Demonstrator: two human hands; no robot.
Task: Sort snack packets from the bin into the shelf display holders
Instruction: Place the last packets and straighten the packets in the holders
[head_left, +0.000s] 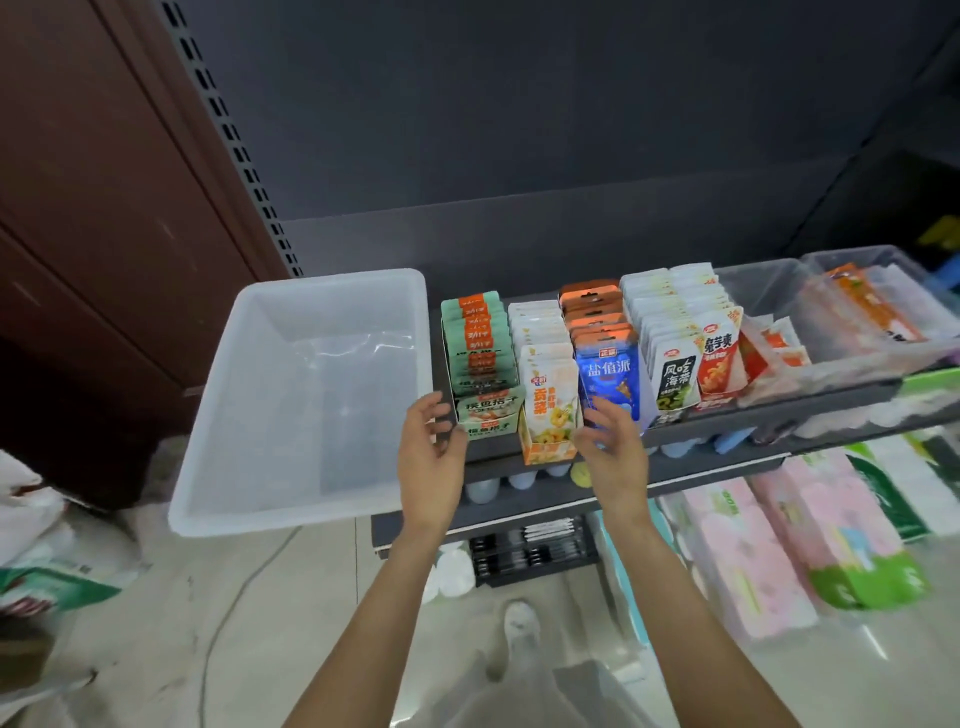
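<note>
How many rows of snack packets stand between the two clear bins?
5, left to right: green row, pale yellow row, orange-and-blue row, white seaweed row, red-fronted row. Loose packets beyond may hide more.

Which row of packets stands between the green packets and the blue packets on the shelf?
In the head view, one row of white and yellow packets stands between the green packets and the blue packets.

Even indoor light, blurred, warped edges
</note>
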